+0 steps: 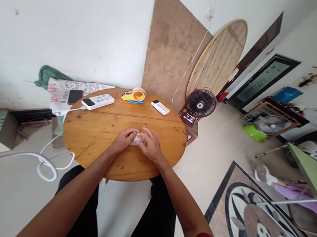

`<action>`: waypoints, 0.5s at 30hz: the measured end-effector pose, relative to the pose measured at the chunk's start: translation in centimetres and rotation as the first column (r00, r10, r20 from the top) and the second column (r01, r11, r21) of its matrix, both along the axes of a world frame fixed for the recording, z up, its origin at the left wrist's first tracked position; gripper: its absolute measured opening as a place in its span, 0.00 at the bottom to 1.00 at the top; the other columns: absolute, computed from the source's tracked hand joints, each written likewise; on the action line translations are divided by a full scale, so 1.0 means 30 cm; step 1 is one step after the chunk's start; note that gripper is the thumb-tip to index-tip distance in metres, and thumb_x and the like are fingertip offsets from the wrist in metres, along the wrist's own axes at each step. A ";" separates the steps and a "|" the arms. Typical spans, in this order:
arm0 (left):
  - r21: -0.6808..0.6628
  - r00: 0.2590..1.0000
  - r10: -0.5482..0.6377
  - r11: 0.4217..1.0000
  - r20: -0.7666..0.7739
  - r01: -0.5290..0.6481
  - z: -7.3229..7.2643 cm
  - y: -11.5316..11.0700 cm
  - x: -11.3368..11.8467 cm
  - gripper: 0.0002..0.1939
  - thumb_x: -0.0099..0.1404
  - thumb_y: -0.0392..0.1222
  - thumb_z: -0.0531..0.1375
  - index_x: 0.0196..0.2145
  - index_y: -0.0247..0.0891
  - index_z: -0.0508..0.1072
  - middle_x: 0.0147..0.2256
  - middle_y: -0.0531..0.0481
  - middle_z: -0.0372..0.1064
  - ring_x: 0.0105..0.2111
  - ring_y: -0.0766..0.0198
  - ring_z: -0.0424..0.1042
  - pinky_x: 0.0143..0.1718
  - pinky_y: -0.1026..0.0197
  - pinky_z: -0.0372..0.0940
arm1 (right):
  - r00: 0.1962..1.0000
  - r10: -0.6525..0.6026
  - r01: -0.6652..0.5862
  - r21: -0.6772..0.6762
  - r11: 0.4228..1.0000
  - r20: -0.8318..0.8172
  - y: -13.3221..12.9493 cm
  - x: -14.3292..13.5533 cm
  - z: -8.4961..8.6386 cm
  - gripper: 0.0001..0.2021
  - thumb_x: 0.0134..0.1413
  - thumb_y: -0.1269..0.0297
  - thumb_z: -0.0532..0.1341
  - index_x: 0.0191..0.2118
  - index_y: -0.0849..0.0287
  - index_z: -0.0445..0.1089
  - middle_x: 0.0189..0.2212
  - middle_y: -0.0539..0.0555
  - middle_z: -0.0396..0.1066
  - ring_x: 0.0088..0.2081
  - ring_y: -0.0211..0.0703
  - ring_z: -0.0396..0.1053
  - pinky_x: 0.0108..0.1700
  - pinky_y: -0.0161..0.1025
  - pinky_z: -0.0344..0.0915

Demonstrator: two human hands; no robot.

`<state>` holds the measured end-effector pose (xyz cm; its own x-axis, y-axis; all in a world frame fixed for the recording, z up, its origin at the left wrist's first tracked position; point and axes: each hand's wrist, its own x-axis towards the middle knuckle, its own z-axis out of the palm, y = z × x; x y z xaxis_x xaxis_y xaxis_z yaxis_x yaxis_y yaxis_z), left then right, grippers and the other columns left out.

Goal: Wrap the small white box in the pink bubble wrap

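Between my hands, low over the middle of the round wooden table [97, 129], is a small whitish, clear-looking packet [137, 139]. The fingers of my left hand [124, 139] pinch its left end. My right hand [150, 145] rests at its right side, with thumb and fingertips on it and the other fingers loosely curved. What lies inside the packet is too small to make out.
An orange and blue tape dispenser [134, 95], a white device [98, 101] with a cable and a smaller white device [160, 107] lie along the table's back. A dark phone [75, 97] sits at the back left. A fan [201, 104] stands right of the table.
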<state>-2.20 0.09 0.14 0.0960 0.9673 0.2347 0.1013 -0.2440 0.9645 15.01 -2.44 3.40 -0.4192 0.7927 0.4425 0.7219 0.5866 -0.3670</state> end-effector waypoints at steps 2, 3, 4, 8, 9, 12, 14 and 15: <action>-0.005 1.000 0.010 1.000 -0.005 -0.010 0.004 -0.004 0.001 0.19 0.58 0.54 0.56 0.36 0.37 0.75 0.32 0.48 0.75 0.32 0.61 0.71 0.35 0.60 0.66 | 0.991 -0.056 0.057 0.000 0.998 -0.124 -0.011 0.010 -0.014 0.18 0.59 0.59 0.58 0.54 0.55 0.68 0.60 0.58 0.63 0.60 0.50 0.61 0.61 0.48 0.55; -0.006 1.000 0.014 1.000 -0.009 -0.014 0.006 -0.005 0.001 0.19 0.58 0.54 0.56 0.36 0.37 0.75 0.32 0.48 0.75 0.31 0.61 0.70 0.35 0.60 0.66 | 0.986 -0.072 0.072 0.000 0.997 -0.153 -0.015 0.013 -0.019 0.19 0.60 0.59 0.57 0.56 0.56 0.67 0.60 0.59 0.63 0.60 0.49 0.61 0.61 0.47 0.55; -0.004 1.000 0.015 1.000 -0.013 -0.015 0.007 -0.006 0.001 0.19 0.58 0.54 0.56 0.36 0.37 0.76 0.32 0.48 0.75 0.31 0.61 0.70 0.34 0.60 0.66 | 0.985 -0.073 0.074 -0.001 0.997 -0.153 -0.018 0.015 -0.022 0.20 0.61 0.59 0.57 0.57 0.56 0.66 0.60 0.59 0.62 0.60 0.50 0.60 0.61 0.47 0.55; 0.018 1.000 -0.008 1.000 -0.026 0.009 0.009 -0.006 -0.002 0.19 0.59 0.54 0.55 0.36 0.37 0.76 0.34 0.47 0.75 0.34 0.60 0.71 0.39 0.59 0.67 | 1.000 -0.021 0.021 -0.014 1.000 -0.009 -0.021 0.002 -0.025 0.23 0.60 0.56 0.59 0.60 0.54 0.64 0.64 0.60 0.58 0.61 0.53 0.58 0.61 0.51 0.53; 0.017 1.000 -0.010 1.000 -0.029 0.011 0.009 -0.006 -0.002 0.19 0.59 0.54 0.55 0.36 0.37 0.76 0.34 0.47 0.75 0.34 0.60 0.72 0.40 0.58 0.67 | 1.000 -0.016 0.017 -0.012 1.000 0.020 -0.021 -0.004 -0.026 0.22 0.60 0.56 0.58 0.59 0.53 0.66 0.64 0.59 0.57 0.62 0.54 0.58 0.61 0.52 0.53; 0.014 0.999 0.006 1.000 -0.044 -0.006 0.008 -0.003 -0.001 0.19 0.59 0.54 0.55 0.36 0.37 0.76 0.34 0.47 0.76 0.35 0.59 0.72 0.42 0.57 0.67 | 0.998 -0.035 0.035 0.014 0.999 0.050 -0.021 -0.025 -0.030 0.18 0.62 0.57 0.57 0.56 0.53 0.68 0.65 0.60 0.56 0.63 0.56 0.56 0.60 0.54 0.53; 0.025 0.998 0.024 0.999 -0.052 -0.022 0.007 -0.001 0.000 0.18 0.59 0.54 0.55 0.35 0.37 0.76 0.35 0.47 0.76 0.37 0.59 0.72 0.44 0.57 0.66 | 0.998 -0.042 0.041 0.024 0.999 0.048 -0.021 -0.036 -0.032 0.18 0.62 0.59 0.56 0.56 0.54 0.68 0.64 0.61 0.56 0.64 0.56 0.53 0.61 0.55 0.52; 0.029 0.998 0.029 0.999 -0.054 -0.027 0.006 -0.001 0.001 0.18 0.59 0.54 0.55 0.35 0.37 0.76 0.35 0.47 0.76 0.37 0.58 0.72 0.44 0.57 0.66 | 0.998 -0.039 0.038 0.023 0.999 0.045 -0.021 -0.040 -0.033 0.18 0.62 0.60 0.56 0.56 0.54 0.68 0.64 0.61 0.57 0.65 0.56 0.52 0.61 0.55 0.52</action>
<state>-2.19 0.06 0.31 0.0826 0.9628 0.2571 0.1606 -0.2675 0.9501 13.82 -3.07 2.41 -0.4088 0.7989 0.4411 0.7596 0.5658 -0.3208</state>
